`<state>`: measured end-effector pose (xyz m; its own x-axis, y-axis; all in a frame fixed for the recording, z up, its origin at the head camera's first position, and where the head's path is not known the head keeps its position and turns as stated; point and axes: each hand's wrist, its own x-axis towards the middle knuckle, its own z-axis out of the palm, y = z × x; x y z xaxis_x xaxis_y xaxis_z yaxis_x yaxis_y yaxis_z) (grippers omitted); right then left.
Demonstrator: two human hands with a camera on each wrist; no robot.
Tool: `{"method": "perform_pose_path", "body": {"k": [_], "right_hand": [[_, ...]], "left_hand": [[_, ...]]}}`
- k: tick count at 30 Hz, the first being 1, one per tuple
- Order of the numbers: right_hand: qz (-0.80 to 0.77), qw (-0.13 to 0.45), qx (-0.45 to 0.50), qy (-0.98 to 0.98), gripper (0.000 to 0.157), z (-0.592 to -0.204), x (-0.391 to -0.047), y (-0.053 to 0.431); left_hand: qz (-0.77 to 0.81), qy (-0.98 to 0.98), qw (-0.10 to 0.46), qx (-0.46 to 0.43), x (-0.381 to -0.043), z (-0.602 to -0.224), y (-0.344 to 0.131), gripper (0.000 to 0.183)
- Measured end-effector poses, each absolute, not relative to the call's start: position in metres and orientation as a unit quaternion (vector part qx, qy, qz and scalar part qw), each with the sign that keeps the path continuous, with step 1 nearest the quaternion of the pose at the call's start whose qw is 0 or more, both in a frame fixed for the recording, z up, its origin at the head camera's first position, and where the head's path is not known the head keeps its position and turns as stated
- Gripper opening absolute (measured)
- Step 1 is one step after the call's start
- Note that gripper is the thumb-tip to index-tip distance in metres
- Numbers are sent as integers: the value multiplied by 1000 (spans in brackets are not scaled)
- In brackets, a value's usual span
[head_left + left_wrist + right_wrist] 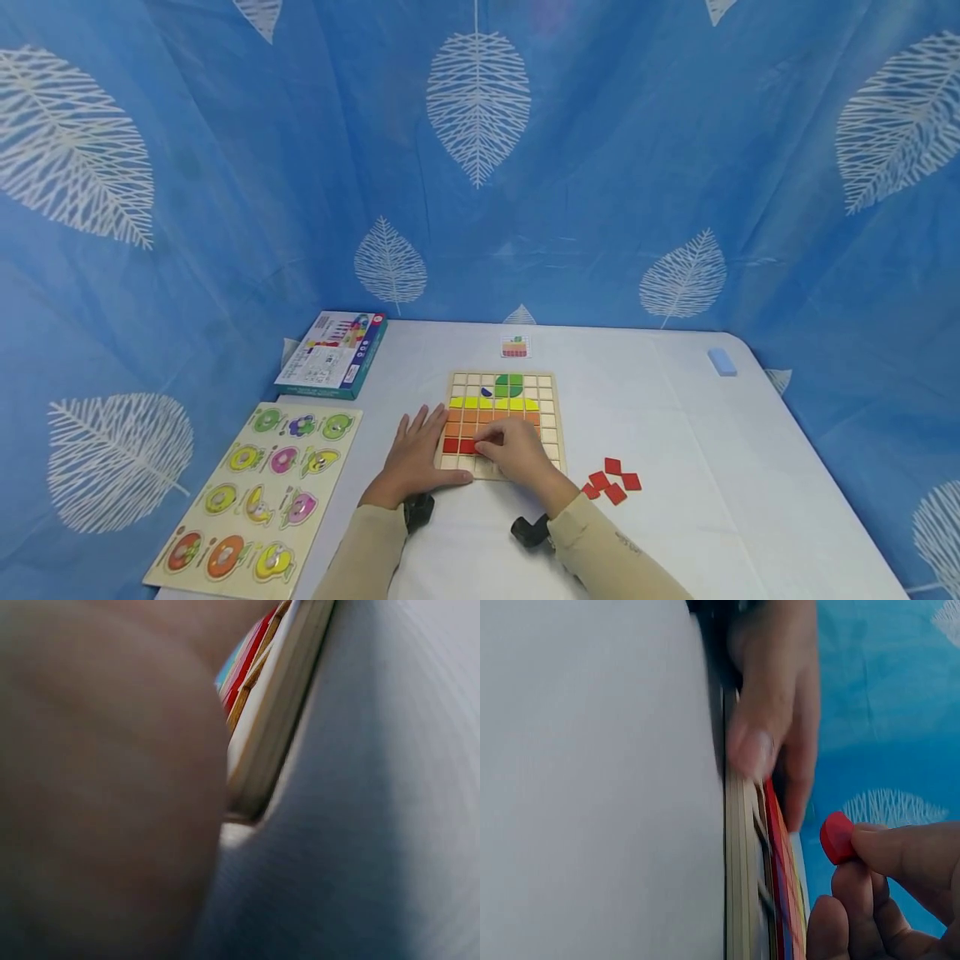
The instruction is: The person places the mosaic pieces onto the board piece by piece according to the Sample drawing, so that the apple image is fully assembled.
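A wooden grid board point(550, 436) lies on the table in the head view, with rows of red, orange and yellow tiles, a green round shape and a small dark blue piece. My left hand point(415, 454) rests along its left side, fingers stretched out and thumb at the near edge. Over the red row point(460, 445) is my right hand point(515, 452). In the right wrist view its thumb and fingers pinch a small red tile point(838, 838) with a rounded edge. Several loose red tiles point(615, 493) lie right of the board.
A small picture card point(515, 347) stands behind the board. At the left are a game box point(330, 354) and a fruit and vegetable puzzle board point(255, 500). A light blue block point(722, 362) lies at the far right of the white table point(675, 417). Blue leaf-patterned cloth point(585, 167) surrounds it.
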<state>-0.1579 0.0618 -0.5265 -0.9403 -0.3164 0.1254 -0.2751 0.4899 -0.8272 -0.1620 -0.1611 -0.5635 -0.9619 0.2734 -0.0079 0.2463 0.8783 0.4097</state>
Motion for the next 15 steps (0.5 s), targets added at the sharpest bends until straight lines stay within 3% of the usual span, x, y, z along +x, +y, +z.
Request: {"method": "perform_pose_path", "body": {"k": [15], "right_hand": [[-442,42,-167,880,10,-525,-154,15]], "left_hand": [[210,966,21,151,-162,-562,-162,128]]}}
